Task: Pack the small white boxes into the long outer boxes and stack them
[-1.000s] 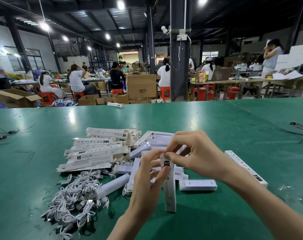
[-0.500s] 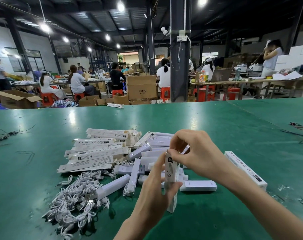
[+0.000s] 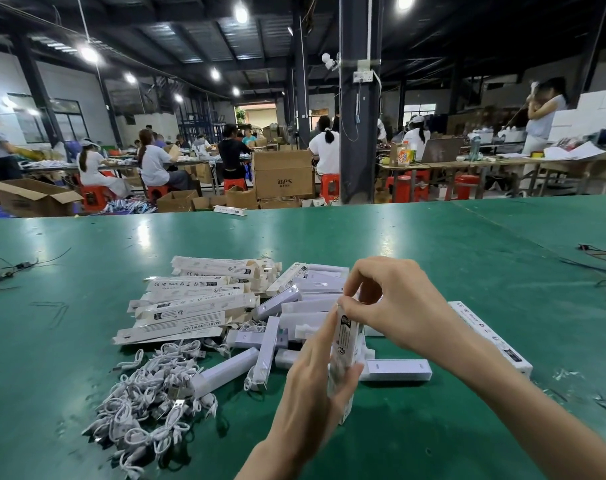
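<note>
1. A long outer box point(image 3: 345, 344) stands on end on the green table point(image 3: 450, 258), close in front of the person. It leans a little and its foot touches the surface.
2. The left hand point(image 3: 312, 386) grips the lower half of that box from the left side, fingers curled round it.
3. The right hand point(image 3: 395, 306) pinches the box's top end between thumb and fingertips. The fingers hide the flap, so I cannot tell how it sits.
4. Just behind the upright box, a heap of small white boxes point(image 3: 305, 308) lies criss-cross.
5. A single white box point(image 3: 395, 370) lies flat just to the right of the held one.
6. Left of the heap sits a loose stack of flat printed cartons point(image 3: 190, 306).
7. Nearer, on the left, there is a tangle of white cables point(image 3: 149, 393).
8. A packed long box point(image 3: 492, 337) lies on the table beyond the right forearm.
</note>
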Demonstrator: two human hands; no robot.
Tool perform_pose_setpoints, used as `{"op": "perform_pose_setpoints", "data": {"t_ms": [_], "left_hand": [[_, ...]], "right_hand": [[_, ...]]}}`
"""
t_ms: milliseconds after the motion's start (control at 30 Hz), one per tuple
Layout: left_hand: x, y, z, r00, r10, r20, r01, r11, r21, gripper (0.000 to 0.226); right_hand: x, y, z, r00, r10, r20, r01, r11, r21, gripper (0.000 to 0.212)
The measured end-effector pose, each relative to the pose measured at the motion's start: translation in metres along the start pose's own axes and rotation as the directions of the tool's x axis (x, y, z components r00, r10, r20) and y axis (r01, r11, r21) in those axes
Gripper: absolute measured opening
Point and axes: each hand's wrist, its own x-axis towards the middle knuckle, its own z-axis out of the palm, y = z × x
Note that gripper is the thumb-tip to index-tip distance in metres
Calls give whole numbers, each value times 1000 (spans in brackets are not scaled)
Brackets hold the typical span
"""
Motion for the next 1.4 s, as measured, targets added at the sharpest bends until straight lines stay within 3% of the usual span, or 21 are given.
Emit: {"op": "perform_pose_setpoints", "data": {"t_ms": [300,533,700,800,900,1033,1200,1267,1333,1400], "left_hand": [[-4,-3,4,996,-87,11,88,993,-83,84],[-4,-3,3,990,-135,45,140,980,-139,77],[-5,0,5,975,-183,125,199,972,-129,89],[-4,-8,6,968,-214,128,234,957,-172,92],[0,-14,2,958,-284,49,288,940,-183,89],[4,-10,-2,959,-278,53,282,926,-251,77],[3,-4,-2,955,-244,165,278,934,-227,56],[2,-2,-3,952,-237,194,266,954,-141,56],[1,-4,-5,954,-209,214,218,976,-16,61],[1,-4,-6,955,-201,219,190,979,70,54]], "right_hand": [[0,5,-10,981,-92,168,81,994,71,12],[6,21,-16,923,-79,378,24,989,147,29],[8,32,-15,897,-57,438,-39,977,208,36],[7,31,-9,845,-22,535,-89,979,182,56],[3,29,18,805,114,582,-189,980,69,79],[1,28,41,795,221,564,-409,883,230,28],[15,43,26,803,321,502,-537,756,375,21],[26,56,10,833,398,385,-520,801,297,16],[32,78,-10,864,440,243,-444,895,-41,16],[31,102,-25,858,489,158,-398,827,-397,22]]}}
